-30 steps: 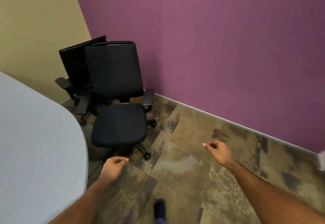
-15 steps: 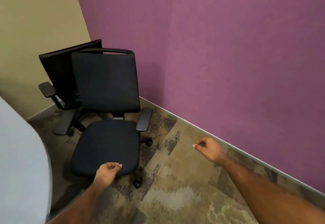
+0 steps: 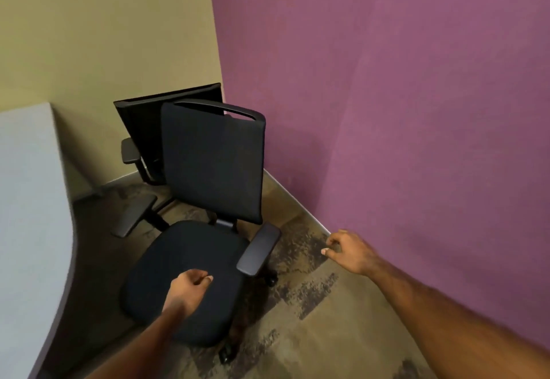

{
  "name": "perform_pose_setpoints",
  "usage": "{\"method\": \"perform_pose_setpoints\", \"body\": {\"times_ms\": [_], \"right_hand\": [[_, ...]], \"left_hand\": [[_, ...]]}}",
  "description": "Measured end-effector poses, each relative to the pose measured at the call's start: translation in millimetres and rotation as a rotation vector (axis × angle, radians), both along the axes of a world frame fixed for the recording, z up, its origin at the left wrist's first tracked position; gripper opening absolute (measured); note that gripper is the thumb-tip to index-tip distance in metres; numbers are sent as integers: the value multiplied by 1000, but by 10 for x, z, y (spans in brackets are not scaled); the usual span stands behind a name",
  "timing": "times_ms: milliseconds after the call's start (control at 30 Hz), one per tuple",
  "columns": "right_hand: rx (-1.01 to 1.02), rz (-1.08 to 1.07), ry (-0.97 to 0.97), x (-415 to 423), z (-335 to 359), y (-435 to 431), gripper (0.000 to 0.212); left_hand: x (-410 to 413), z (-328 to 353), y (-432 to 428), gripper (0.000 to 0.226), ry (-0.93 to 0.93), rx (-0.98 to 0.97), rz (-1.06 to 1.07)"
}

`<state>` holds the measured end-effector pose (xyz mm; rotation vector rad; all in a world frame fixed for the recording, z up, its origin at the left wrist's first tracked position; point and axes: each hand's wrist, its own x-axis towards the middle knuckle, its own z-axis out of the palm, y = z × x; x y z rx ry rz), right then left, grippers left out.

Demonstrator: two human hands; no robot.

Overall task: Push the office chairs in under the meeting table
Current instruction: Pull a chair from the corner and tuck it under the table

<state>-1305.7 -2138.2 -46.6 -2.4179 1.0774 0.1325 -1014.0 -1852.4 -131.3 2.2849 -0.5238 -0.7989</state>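
A black office chair (image 3: 208, 170) with armrests stands on the carpet near the room's corner, its seat facing me. A second black chair (image 3: 143, 128) stands behind it against the tan wall, mostly hidden. The grey meeting table (image 3: 26, 200) curves along the left edge. My left hand (image 3: 190, 284) hovers over the front chair's seat, fingers loosely curled and holding nothing. My right hand (image 3: 348, 252) hangs in the air right of the chair's right armrest (image 3: 258, 250), fingers loosely curled, touching nothing.
A purple wall (image 3: 387, 110) with a white baseboard runs close along the right. A tan wall (image 3: 104, 36) closes the corner behind the chairs. Patterned brown carpet (image 3: 327, 334) lies open in front of me.
I have stepped closer to the front chair. My left hand moved from before the seat's edge to above the seat. My right hand moved toward the right armrest.
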Motion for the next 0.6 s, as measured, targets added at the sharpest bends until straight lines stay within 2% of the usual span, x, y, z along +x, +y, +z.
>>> {"method": "perform_pose_setpoints", "body": {"times_ms": [100,233,333,600], "right_hand": [[32,53,-10,250,15,-504,31],[135,37,-71,664,-22,-948,28],[183,46,-110,1087,-9,-1290,30],[183,115,-180,2089,172,-2126,28]], "left_hand": [[-19,97,-266,24,-23,0,48],[-11,74,-531,26,-1,63,-51],[84,-17,-788,29,26,56,-45],[655,-52,-1565,31,-15,106,-123]]}}
